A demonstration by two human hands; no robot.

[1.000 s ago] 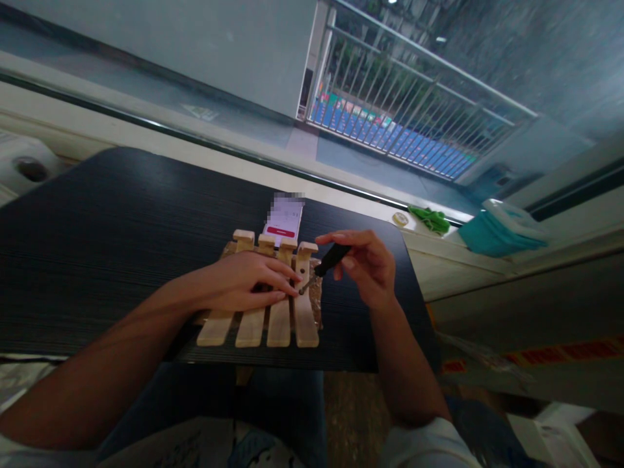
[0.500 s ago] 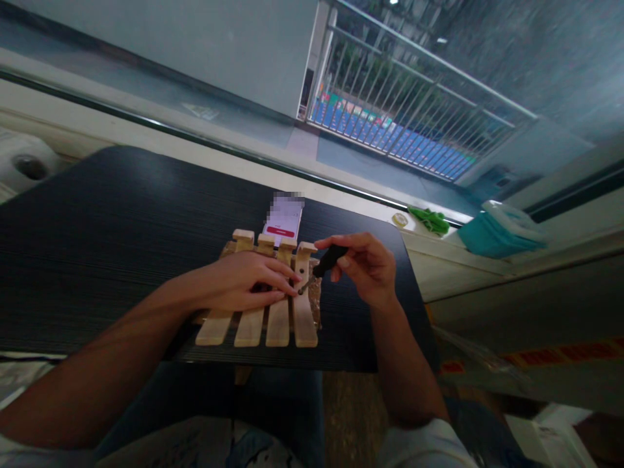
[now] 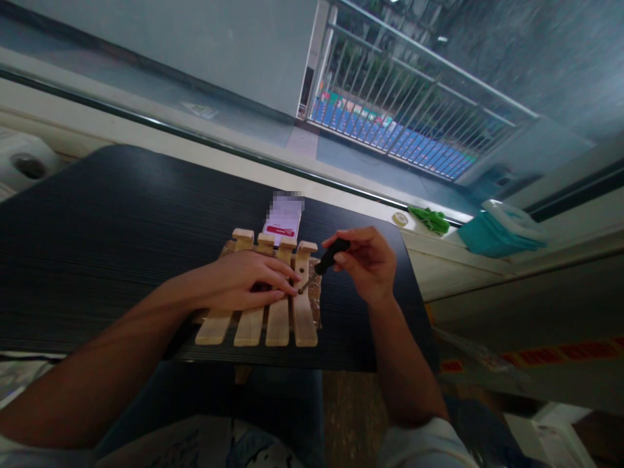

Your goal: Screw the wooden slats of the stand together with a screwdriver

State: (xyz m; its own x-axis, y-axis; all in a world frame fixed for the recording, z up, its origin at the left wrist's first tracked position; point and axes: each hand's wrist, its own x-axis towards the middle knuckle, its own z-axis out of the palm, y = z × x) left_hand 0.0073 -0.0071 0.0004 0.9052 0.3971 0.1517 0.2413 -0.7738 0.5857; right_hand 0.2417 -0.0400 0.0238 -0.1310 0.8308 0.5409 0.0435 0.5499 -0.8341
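My right hand (image 3: 369, 263) is closed round the black handle of a screwdriver (image 3: 332, 255), which slants down to the left. Its tip meets a dark screw head (image 3: 300, 292) in the rightmost wooden slat (image 3: 305, 318). Several pale wooden slats with hooked far ends lie side by side on a brown board (image 3: 316, 305), partly hidden. Across them rests my left hand (image 3: 248, 279), fingers stretched out and apart, fingertips beside the screw and the screwdriver tip. Another dark spot (image 3: 301, 270) shows higher on the same slat.
A phone (image 3: 283, 218) with a lit screen lies just beyond the slats on the dark table (image 3: 146, 208). On the window sill are a tape roll (image 3: 400, 219), a green cloth-like item (image 3: 429, 220) and a teal bin (image 3: 502, 231).
My right hand's fingers have shifted on the screwdriver handle, with the index finger drawn back from the slat's hooked end. My left hand and the slats stay where they were.
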